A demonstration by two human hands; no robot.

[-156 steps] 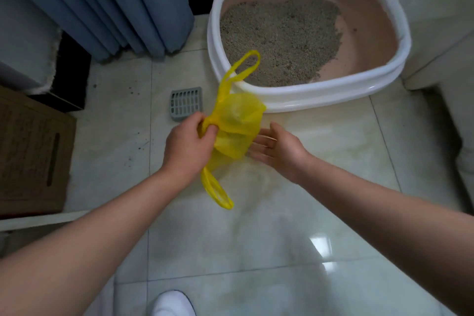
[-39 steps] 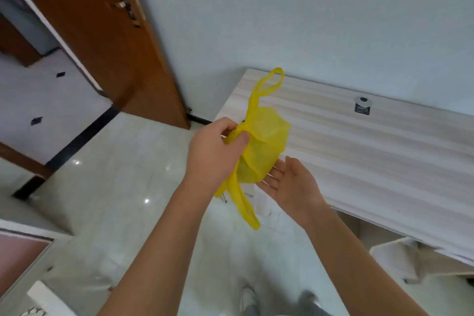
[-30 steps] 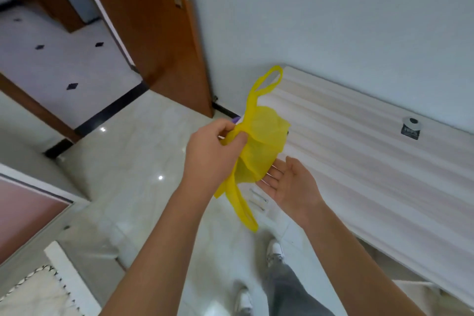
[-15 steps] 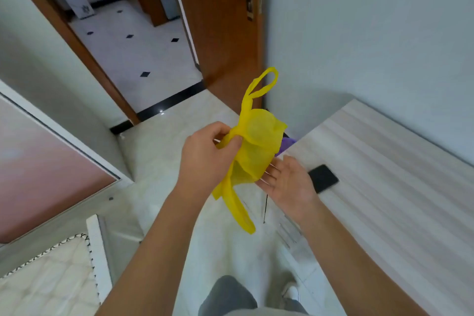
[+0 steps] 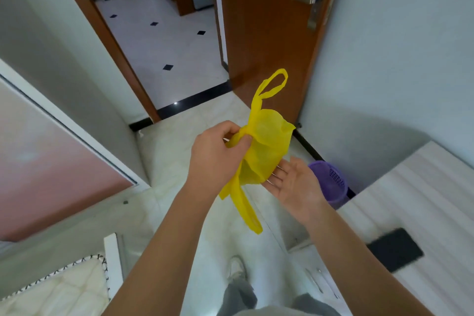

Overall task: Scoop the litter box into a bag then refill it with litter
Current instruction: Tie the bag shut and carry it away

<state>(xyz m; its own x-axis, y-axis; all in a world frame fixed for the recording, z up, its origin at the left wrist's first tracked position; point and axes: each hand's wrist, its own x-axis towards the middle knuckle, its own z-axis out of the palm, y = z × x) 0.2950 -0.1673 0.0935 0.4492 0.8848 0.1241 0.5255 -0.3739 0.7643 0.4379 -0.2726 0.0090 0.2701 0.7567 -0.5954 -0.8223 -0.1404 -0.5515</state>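
Note:
A small yellow plastic bag (image 5: 266, 147) with knotted top hangs in front of me at chest height. My left hand (image 5: 215, 155) pinches it at the gathered neck, one handle loop sticking up and another dangling below. My right hand (image 5: 297, 183) lies palm up under the bag's bulging bottom, fingers straight and touching it. The litter box is out of view.
A purple perforated waste basket (image 5: 331, 183) stands on the floor by the wall, beside a light wood desk (image 5: 420, 200) with a black phone (image 5: 395, 249) on it. An open brown door (image 5: 269, 28) leads to a tiled hallway. A bed corner (image 5: 64, 287) sits lower left.
The view has swung from the litter box across the room to the doorway. Both hands keep the same hold on the yellow bag. The purple basket has come into sight.

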